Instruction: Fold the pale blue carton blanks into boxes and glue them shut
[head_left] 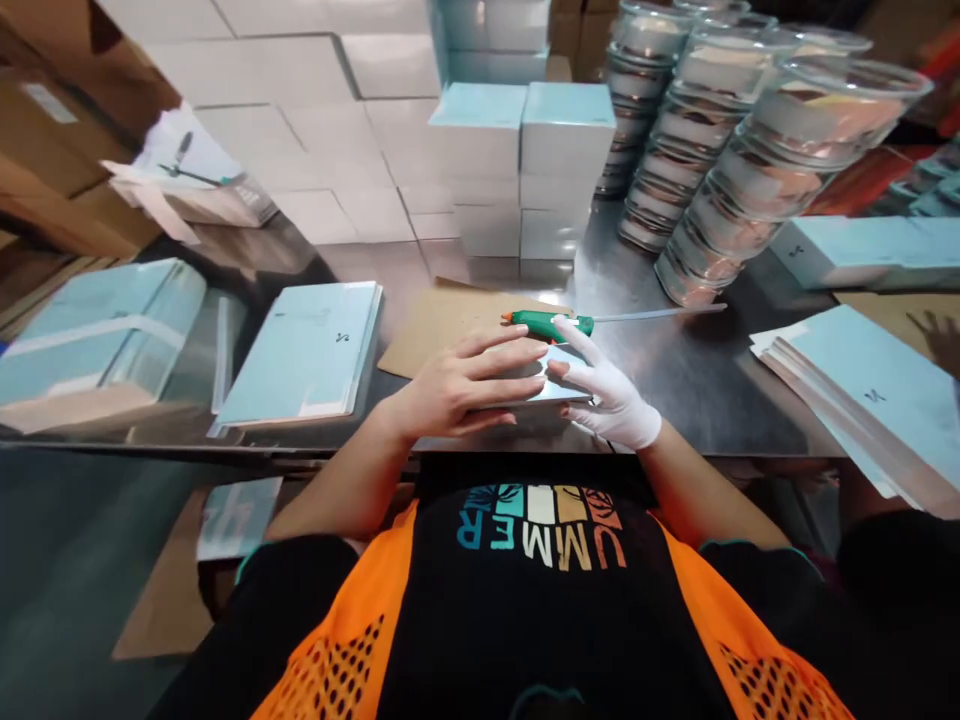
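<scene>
My bare left hand (461, 385) lies flat, fingers spread, on top of a small light-blue box (559, 388) at the near edge of the metal table (675, 350). My right hand (607, 395), in a white glove, presses against the right side of that same box. Just beyond my fingers a green glue gun (551, 323) with a clear glue stick lies on a brown cardboard sheet (435, 320).
A stack of flat blue box blanks (307, 350) lies to the left, another (862, 390) to the right. Finished blue boxes (525, 170) are piled behind, white boxes (300, 120) further back. Stacks of clear lidded containers (750, 150) stand at the back right. A co-worker's hand (941, 340) shows at the right edge.
</scene>
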